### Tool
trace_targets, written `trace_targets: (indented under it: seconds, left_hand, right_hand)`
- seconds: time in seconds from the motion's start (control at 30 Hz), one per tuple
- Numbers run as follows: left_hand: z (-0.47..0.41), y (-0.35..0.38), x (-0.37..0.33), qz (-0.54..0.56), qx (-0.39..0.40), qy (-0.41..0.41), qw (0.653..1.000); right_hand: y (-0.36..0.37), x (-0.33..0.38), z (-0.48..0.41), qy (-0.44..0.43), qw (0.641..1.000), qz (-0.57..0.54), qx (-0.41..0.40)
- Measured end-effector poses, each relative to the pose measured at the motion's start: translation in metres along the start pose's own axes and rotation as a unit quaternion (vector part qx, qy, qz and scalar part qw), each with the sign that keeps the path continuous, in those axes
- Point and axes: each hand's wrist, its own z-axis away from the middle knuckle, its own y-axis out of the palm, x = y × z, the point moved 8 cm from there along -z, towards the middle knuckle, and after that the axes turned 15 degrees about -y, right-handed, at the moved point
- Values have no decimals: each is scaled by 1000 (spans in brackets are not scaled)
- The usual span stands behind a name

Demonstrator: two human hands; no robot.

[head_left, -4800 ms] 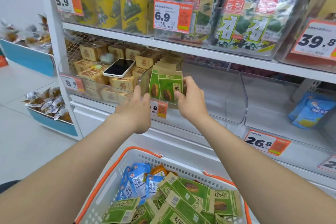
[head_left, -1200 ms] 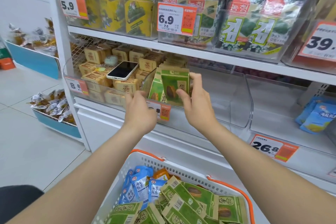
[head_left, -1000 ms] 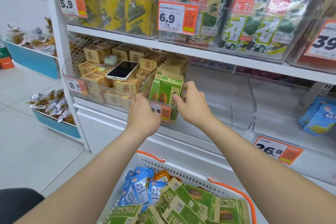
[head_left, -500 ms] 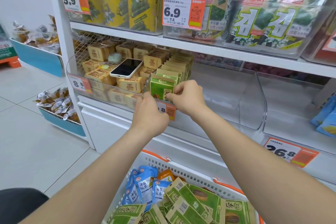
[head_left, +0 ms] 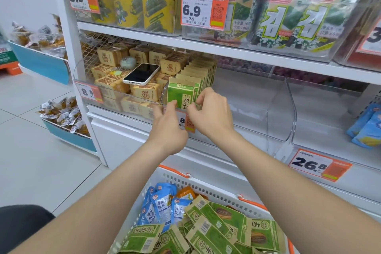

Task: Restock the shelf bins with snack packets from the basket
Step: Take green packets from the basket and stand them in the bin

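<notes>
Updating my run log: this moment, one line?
left hand: holds green packet | right hand: same packet | in clear bin

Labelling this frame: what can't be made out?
Head view: the left hand and right hand cover most of the orange-and-white price tag on the clear plastic bin.
They hide the lower part of the green paper snack packet.
Right edge cuts off the red-bordered price tag.
Bottom edge cuts off the white plastic basket.
</notes>
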Motion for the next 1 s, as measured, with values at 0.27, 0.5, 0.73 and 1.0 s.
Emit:
trace_targets:
  seconds: [0.27,0.5,0.73,1.0]
  left_hand:
    - [9,11,17,-103,-42,8,994]
    - [40,84,65,-422,236,16,875]
    - [68,109,74,-463,320,75,823]
    - [81,112,63,-500,316,95,800]
  right_hand:
    - [15,28,65,-287,928,150,184]
    - [76,-2,153,-230,801,158,530]
    - [116,-34,237,-185,712,163,657]
    - [123,-37,277,-93,736,167,650]
